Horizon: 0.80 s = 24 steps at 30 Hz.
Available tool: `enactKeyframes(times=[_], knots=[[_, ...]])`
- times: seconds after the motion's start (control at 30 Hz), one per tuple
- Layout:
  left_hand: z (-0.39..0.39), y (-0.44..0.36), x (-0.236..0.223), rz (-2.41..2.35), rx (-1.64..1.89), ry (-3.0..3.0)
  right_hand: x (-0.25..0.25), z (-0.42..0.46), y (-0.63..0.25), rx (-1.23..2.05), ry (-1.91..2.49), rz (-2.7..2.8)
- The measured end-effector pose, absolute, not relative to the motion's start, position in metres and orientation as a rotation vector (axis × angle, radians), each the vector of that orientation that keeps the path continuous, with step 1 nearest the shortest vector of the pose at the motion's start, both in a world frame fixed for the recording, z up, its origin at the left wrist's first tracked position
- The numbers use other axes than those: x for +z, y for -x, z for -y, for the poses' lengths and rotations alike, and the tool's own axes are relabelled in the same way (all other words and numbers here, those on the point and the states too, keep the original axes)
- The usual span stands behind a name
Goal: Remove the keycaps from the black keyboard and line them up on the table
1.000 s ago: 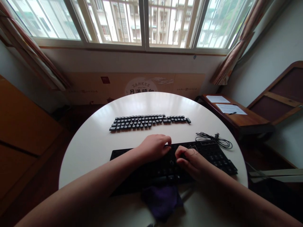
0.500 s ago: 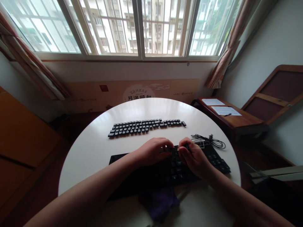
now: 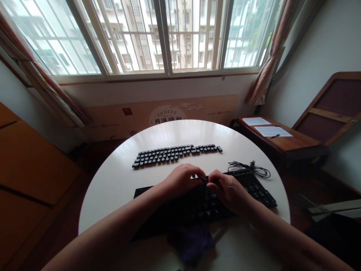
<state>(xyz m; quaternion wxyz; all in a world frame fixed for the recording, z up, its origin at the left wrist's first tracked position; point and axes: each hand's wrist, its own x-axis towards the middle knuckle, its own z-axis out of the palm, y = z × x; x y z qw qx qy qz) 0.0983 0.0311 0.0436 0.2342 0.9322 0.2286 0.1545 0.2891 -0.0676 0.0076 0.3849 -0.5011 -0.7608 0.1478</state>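
Observation:
A black keyboard (image 3: 245,188) lies on the round white table, bare of keycaps along its left part and capped on the right. Over its upper edge, my left hand (image 3: 184,180) has thumb and index finger bent together around a small dark piece, too small to make out. My right hand (image 3: 225,188) is closed beside it, fingertips close to the same piece. A thin wire tool (image 3: 230,182), looking like a keycap puller, sticks out of the right fist. Its other end is hidden by the fingers. Behind the hands, loose black keycaps (image 3: 166,154) stand in rows.
The keyboard's coiled cable (image 3: 262,172) rests at the table's right. A purple cloth (image 3: 191,242) lies at the near edge of the white table (image 3: 109,188). Papers (image 3: 273,131) and a pen (image 3: 275,136) are on a wooden chair or bench to the right, beneath the window.
My right hand has moved slightly left, its fingertips now meeting the left hand's. The wire tool has turned and less of it shows. The camera view has shifted a little.

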Motion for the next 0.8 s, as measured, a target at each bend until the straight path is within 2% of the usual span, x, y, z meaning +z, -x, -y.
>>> enactKeyframes(times=[0.23, 0.47, 0.8], knots=[[-0.040, -0.094, 0.048, -0.762, 0.328, -2.687, 0.011, 0.066, -0.293, 0.306, 1.282, 1.884], [-0.070, -0.098, 0.047, -1.109, 0.137, -2.834, 0.010, 0.066, -0.296, 0.321, 1.279, 1.886], [-0.105, -0.090, 0.034, -1.229, 0.375, -2.945, 0.015, 0.066, -0.299, 0.334, 1.233, 1.880]])
